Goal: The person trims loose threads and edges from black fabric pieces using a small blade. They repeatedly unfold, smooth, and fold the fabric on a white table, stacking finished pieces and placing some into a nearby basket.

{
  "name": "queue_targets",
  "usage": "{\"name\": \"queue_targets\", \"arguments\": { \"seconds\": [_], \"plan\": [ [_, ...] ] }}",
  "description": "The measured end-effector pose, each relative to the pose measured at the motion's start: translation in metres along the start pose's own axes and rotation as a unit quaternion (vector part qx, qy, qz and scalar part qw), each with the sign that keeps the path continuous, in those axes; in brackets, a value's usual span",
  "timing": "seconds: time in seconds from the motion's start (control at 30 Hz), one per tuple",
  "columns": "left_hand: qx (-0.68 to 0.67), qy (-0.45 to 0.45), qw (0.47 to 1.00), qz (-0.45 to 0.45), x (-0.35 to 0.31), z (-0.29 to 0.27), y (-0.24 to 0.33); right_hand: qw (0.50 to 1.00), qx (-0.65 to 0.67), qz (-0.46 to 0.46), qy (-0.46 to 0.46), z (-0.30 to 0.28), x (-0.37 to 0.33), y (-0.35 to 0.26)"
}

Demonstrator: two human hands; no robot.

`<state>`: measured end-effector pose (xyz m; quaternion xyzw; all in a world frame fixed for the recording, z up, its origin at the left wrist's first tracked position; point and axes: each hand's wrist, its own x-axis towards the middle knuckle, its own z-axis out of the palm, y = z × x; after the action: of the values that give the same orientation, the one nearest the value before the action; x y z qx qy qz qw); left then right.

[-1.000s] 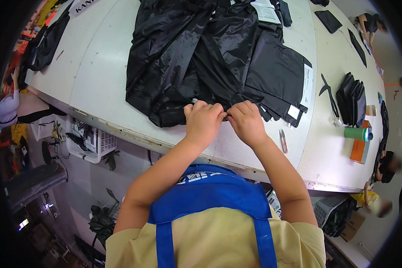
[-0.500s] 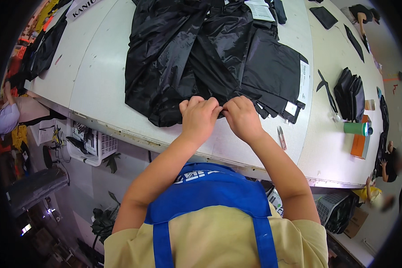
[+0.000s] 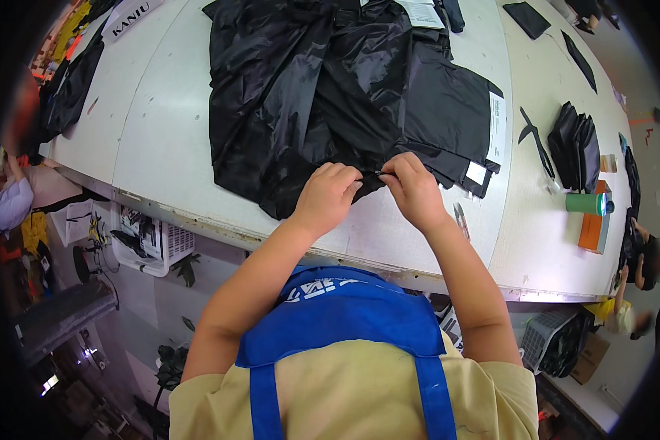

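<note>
A glossy black garment lies spread and creased across the white table, its lower edge towards me. My left hand pinches that edge between thumb and fingers. Close to its right, my right hand pinches the same edge, and a short stretch of black fabric runs between the two. A small dark detail shows at the right fingertips, too small to name. Partly under the garment, to the right, are folded black pieces with a white label strip.
Small thread snips lie right of my right hand. Farther right are black scissors, folded black pouches, a green cylinder and an orange box. A white basket stands below the table's left edge. Other people work at both sides.
My hands have moved slightly apart, the right one to the right. The garment's lower edge is now drawn out between them, and its left part has shifted a little towards me.
</note>
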<state>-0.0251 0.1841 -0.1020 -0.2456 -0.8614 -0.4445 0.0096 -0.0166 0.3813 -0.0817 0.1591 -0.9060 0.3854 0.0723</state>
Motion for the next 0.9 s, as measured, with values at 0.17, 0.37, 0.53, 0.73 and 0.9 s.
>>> {"name": "queue_targets", "arguments": {
  "seconds": [0.17, 0.37, 0.53, 0.73, 0.9],
  "plan": [
    [0.11, -0.036, 0.993, -0.004, -0.006, 0.018, 0.005, 0.995, 0.021, 0.072, -0.065, -0.003, -0.012, 0.009],
    [0.169, -0.064, 0.98, -0.083, -0.007, 0.054, -0.004, 0.991, 0.013, 0.095, -0.097, 0.003, -0.033, 0.025],
    [0.13, -0.032, 0.983, -0.126, -0.004, 0.075, -0.006, 0.989, 0.007, 0.124, -0.079, 0.01, -0.046, 0.04],
    [0.025, -0.048, 0.984, -0.169, 0.003, 0.066, 0.013, 0.991, 0.041, 0.118, -0.041, 0.004, -0.044, 0.042],
    [0.067, -0.039, 0.988, -0.131, 0.005, 0.062, 0.023, 0.998, -0.006, 0.059, -0.015, -0.002, -0.041, 0.03]
  ]
}}
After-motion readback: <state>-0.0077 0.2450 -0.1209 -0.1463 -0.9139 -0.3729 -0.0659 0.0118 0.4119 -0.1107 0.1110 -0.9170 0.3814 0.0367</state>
